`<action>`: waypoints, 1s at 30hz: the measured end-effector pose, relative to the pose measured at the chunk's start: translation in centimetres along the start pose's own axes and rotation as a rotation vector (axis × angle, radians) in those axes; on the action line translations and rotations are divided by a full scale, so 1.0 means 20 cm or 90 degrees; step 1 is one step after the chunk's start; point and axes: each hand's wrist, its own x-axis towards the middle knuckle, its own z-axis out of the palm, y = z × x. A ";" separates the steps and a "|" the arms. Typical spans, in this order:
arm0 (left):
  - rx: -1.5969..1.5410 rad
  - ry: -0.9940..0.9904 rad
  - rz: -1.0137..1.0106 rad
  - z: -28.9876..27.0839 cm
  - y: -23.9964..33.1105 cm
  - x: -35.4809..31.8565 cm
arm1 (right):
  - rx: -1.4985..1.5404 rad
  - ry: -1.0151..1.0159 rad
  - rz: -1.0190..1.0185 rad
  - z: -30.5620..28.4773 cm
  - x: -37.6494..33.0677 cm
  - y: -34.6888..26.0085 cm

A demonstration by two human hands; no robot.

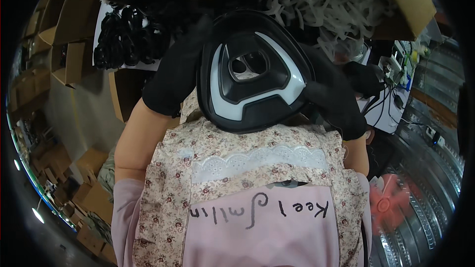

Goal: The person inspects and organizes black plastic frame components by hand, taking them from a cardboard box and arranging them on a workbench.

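A black rounded-triangular plastic shell (pixel 257 99) with a pale grey U-shaped inlay stands upright in front of my chest. An opening with rounded corners goes through its middle, and dark round shapes show in it. My left hand (pixel 175 66), in a black glove, grips the shell's left edge. On the opposite edge is my right hand (pixel 334 91), also gloved in black, its fingers closed against the side near the inlay's right corner. Most fingertips are hidden by the shell or lost in the dark.
Coiled black parts (pixel 131 37) lie on a white surface at the upper left. A cardboard box (pixel 418 0) at the upper right holds translucent strips (pixel 336 10). Cables (pixel 391 99) and a small device (pixel 393 66) sit at right. Brown cartons (pixel 64 64) stand at left, a red fan-like object (pixel 391 202) at lower right.
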 end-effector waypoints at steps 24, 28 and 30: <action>0.661 -0.097 0.396 0.07 0.04 -0.17 | -0.367 -0.071 -0.444 0.12 0.21 0.14; 0.713 -0.076 0.520 0.07 0.02 -0.19 | 0.050 -0.106 -0.100 0.19 0.18 0.06; 0.718 -0.076 0.537 0.09 0.04 -0.22 | 0.006 -0.092 -0.131 0.20 0.18 0.07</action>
